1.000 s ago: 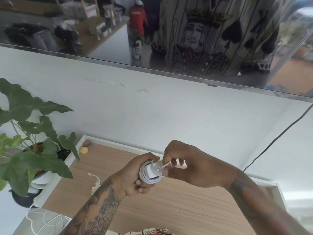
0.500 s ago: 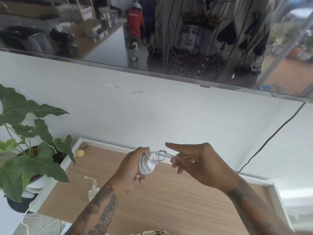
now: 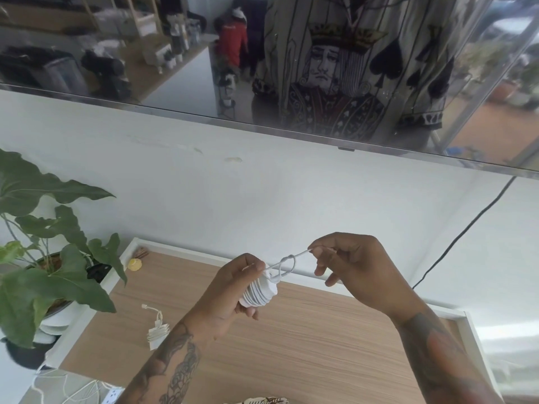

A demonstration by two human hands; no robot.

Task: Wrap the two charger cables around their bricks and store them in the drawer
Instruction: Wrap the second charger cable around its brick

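Note:
My left hand (image 3: pixel 230 290) grips a white charger brick (image 3: pixel 259 293) with its cable wound round it in several turns, held above the wooden surface. The cable's free end (image 3: pixel 287 262) runs up and right in a loose knot to my right hand (image 3: pixel 350 266), which pinches it between thumb and forefinger. A second white charger brick (image 3: pixel 157 333), wrapped in its cable with the plug end sticking up, lies on the wooden surface (image 3: pixel 320 345) at the left. No drawer opening can be made out.
A leafy potted plant (image 3: pixel 43 258) stands at the left edge. A small yellow object (image 3: pixel 134 264) lies at the surface's back left corner. A black cord (image 3: pixel 466 231) hangs down the white wall at right. A power strip with white cables (image 3: pixel 112 396) sits at lower left.
My right hand has drawn the cable's free end out to the right, stretching a loop into a knot. The brick in my left hand has tilted slightly.

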